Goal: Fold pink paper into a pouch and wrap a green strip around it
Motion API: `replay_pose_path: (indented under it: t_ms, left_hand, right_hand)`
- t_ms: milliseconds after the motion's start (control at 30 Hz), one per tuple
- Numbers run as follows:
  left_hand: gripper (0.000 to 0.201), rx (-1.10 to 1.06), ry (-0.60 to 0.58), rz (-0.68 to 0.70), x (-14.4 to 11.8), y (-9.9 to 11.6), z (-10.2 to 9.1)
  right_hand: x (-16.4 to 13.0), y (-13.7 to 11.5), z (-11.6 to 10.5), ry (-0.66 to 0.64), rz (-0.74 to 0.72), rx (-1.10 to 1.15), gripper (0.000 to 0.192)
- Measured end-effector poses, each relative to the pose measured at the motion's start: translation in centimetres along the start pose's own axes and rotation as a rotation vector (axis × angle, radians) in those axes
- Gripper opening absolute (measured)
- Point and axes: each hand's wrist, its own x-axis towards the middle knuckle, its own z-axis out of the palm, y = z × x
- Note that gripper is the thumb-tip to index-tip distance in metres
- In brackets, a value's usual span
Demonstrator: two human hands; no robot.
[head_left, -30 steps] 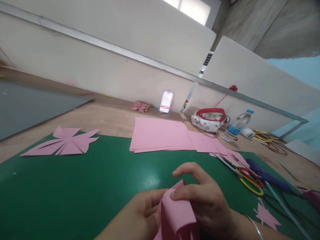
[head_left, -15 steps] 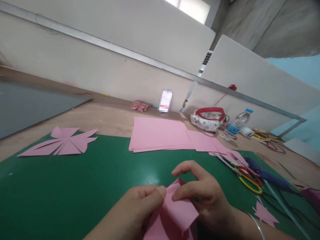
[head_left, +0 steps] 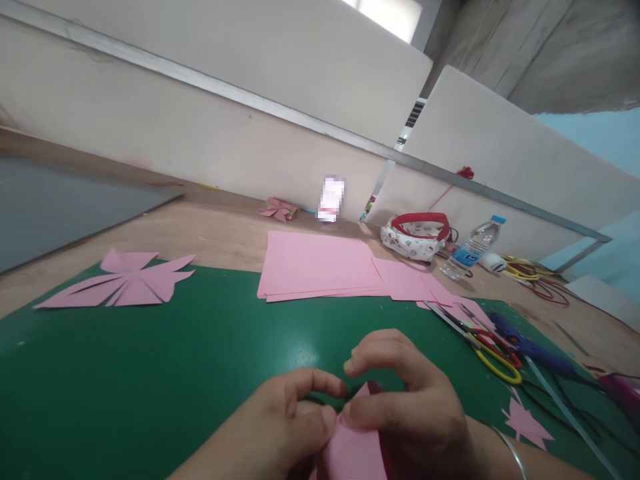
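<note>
Low in the view, both my hands pinch a folded piece of pink paper (head_left: 353,448) over the green cutting mat (head_left: 165,373). My left hand (head_left: 287,420) grips its left side with thumb and forefinger. My right hand (head_left: 405,407) holds the right side, fingers curled over the top; a thin bangle sits on that wrist. Most of the paper is hidden between the hands and by the lower edge of the view.
A cut pink paper shape (head_left: 123,283) lies at the mat's left. A stack of pink sheets (head_left: 320,267) lies ahead. Scissors with red and yellow handles (head_left: 487,343), a blue glue gun (head_left: 530,347), a water bottle (head_left: 470,248) and a red-trimmed pouch (head_left: 415,237) are at the right.
The two hands have closed in on the pink paper and drawn it lower, so less of it shows than a second ago. Nothing else on the table has moved.
</note>
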Motion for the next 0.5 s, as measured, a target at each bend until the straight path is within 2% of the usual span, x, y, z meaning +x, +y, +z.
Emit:
replay_pose_path:
  t_ms: [133,267,367,433,500]
  left_hand:
    - [0.041,0.093,0.04,-0.004,0.3,-0.1,-0.4]
    - [0.051,0.187,0.132,-0.008,0.9,-0.6,-1.3]
    - [0.05,0.163,0.193,0.012,0.8,-0.4,-1.2]
    - [0.047,0.121,0.191,0.021,0.3,0.2,-0.6]
    - [0.044,0.091,0.161,0.013,-0.3,1.0,0.2]
  right_hand:
    - [-0.3,0.0,0.7,-0.022,0.032,0.044,0.02]
    - [-0.3,-0.1,1.0,0.026,0.02,0.132,0.015]
    - [0.0,-0.4,0.4,-0.028,0.143,0.131,0.007]
    - [0.2,-0.6,0.0,-0.05,0.238,0.13,0.016]
    - [0.4,-0.8,-0.2,-0.016,0.3,0.138,0.022]
